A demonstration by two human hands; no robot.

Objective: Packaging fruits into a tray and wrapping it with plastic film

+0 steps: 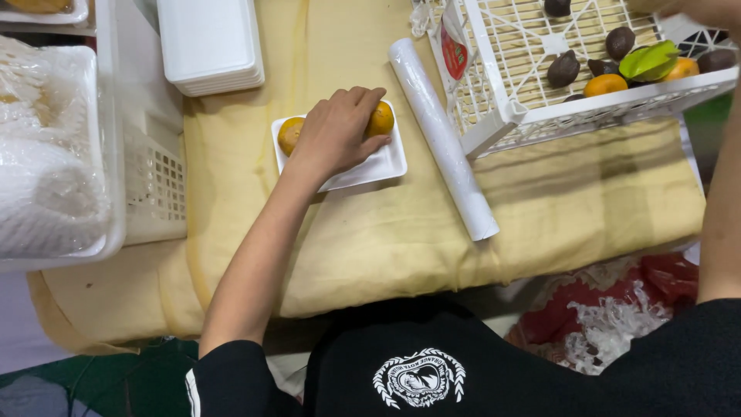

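Observation:
A white foam tray (384,164) lies on the yellow cloth (540,208) and holds oranges. One orange (290,133) shows left of my left hand (336,133) and another orange (381,119) shows under its fingertips. The hand lies cupped over the middle of the tray, fingers curled down on the fruit there, which it hides. My right arm (722,216) runs up the right edge. Only a sliver of my right hand (706,9) shows at the top, above a white plastic crate (494,85).
The crate holds oranges, dark round fruits and a green leaf. A roll of clear film (442,139) lies between tray and crate. A stack of white foam trays (210,45) sits at the back; a crate with foam netting (46,154) stands left.

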